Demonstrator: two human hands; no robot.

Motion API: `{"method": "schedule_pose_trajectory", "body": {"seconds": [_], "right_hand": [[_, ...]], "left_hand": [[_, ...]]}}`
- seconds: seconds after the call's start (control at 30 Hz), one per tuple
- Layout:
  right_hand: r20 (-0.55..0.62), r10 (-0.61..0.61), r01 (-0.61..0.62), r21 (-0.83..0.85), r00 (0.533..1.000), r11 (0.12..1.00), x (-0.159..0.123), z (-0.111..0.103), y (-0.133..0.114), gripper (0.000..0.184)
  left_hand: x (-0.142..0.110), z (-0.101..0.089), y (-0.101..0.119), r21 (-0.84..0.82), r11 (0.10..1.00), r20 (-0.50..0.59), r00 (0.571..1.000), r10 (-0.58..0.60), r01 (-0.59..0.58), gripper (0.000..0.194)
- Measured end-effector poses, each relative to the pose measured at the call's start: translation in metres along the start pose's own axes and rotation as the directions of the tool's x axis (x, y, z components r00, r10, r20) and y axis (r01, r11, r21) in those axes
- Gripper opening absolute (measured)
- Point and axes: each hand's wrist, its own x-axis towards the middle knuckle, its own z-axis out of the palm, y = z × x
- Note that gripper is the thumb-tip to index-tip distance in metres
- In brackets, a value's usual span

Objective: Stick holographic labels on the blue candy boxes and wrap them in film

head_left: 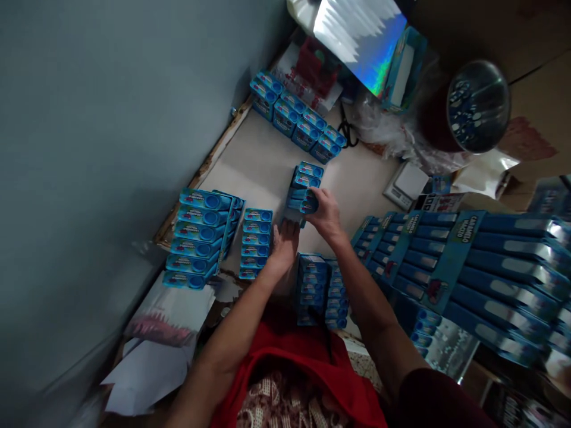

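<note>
Blue cartons [300,200] are in the right hand [327,215], whose fingers grasp them at one end, over the pale surface [245,157] and just beside a short row of matching boxes [308,173]. The left hand [286,239] is near them, fingers bent; whether they grip anything, I cannot tell. Beside that hand lies a column of blue boxes [256,240]. Farther off, a double row of packs [295,116] stands near black scissors [347,126].
</note>
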Motion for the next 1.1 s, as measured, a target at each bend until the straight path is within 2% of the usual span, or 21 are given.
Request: {"method": "schedule_pose_trajectory", "body": {"seconds": [0.17, 0.3, 0.37, 0.43, 0.5, 0.57, 0.63, 0.73, 0.83, 0.9, 0.97, 1.03, 1.1], "right_hand": [[0.001, 0.024, -0.024, -0.192, 1.0, 0.981, 0.008, 0.026, 0.002, 0.072], [-0.029, -0.001, -0.009, -0.332, 1.0, 0.943, -0.003, 0.046, -0.007, 0.072], [-0.064, -0.019, -0.005, -0.367, 0.998, 0.93, -0.008, 0.043, -0.012, 0.073], [-0.11, -0.056, 0.011, -0.371, 0.992, 0.929, 0.0, 0.025, -0.011, 0.076], [-0.15, -0.099, 0.039, -0.361, 0.984, 0.932, 0.027, -0.004, 0.0, 0.082], [-0.173, -0.099, 0.033, -0.349, 0.98, 0.936, 0.07, -0.032, 0.018, 0.085], [-0.159, -0.064, 0.005, -0.343, 0.985, 0.939, 0.12, -0.048, 0.039, 0.081], [-0.034, -0.029, 0.016, -0.333, 0.999, 0.943, 0.179, -0.045, 0.065, 0.079], [-0.025, -0.033, 0.024, -0.311, 0.999, 0.95, 0.206, -0.027, 0.079, 0.074], [-0.077, -0.035, 0.011, -0.288, 0.996, 0.957, 0.207, -0.02, 0.083, 0.071], [-0.143, -0.035, -0.005, -0.269, 0.989, 0.963, 0.197, -0.02, 0.083, 0.066], [-0.231, -0.037, -0.023, -0.254, 0.972, 0.967, 0.172, -0.029, 0.078, 0.062], [-0.341, -0.038, -0.044, -0.231, 0.939, 0.972, 0.134, -0.044, 0.069, 0.062]], "left_hand": [[-0.003, 0.006, -0.001, 0.059, 0.998, 0.019, 1.0, 0.018, -0.019, 0.064], [0.0, 0.005, -0.004, 0.143, 0.99, 0.033, 0.999, -0.002, -0.002, 0.07], [0.004, 0.004, -0.005, 0.137, 0.99, 0.049, 0.999, -0.021, 0.014, 0.07], [0.006, 0.002, -0.006, 0.111, 0.994, 0.069, 0.997, -0.032, 0.024, 0.065], [0.007, -0.001, -0.006, 0.089, 0.996, 0.061, 0.998, -0.034, 0.029, 0.061], [0.007, -0.007, -0.004, 0.068, 0.998, 0.015, 1.0, -0.011, 0.01, 0.06], [0.005, -0.016, 0.0, 0.038, 0.999, -0.048, 0.999, -0.003, 0.005, 0.054], [0.005, -0.033, 0.006, -0.033, 0.999, -0.182, 0.983, -0.031, 0.025, 0.03], [0.018, -0.052, 0.007, -0.084, 0.996, -0.364, 0.931, -0.033, 0.002, 0.034], [0.036, -0.063, 0.004, -0.082, 0.994, -0.397, 0.917, 0.04, -0.079, 0.04], [0.059, -0.074, -0.002, -0.084, 0.985, -0.348, 0.93, 0.115, -0.153, 0.04], [0.084, -0.081, -0.011, -0.1, 0.978, -0.303, 0.942, 0.143, -0.181, 0.037], [0.104, -0.086, -0.019, -0.132, 0.971, -0.296, 0.943, 0.152, -0.198, 0.041]]}}
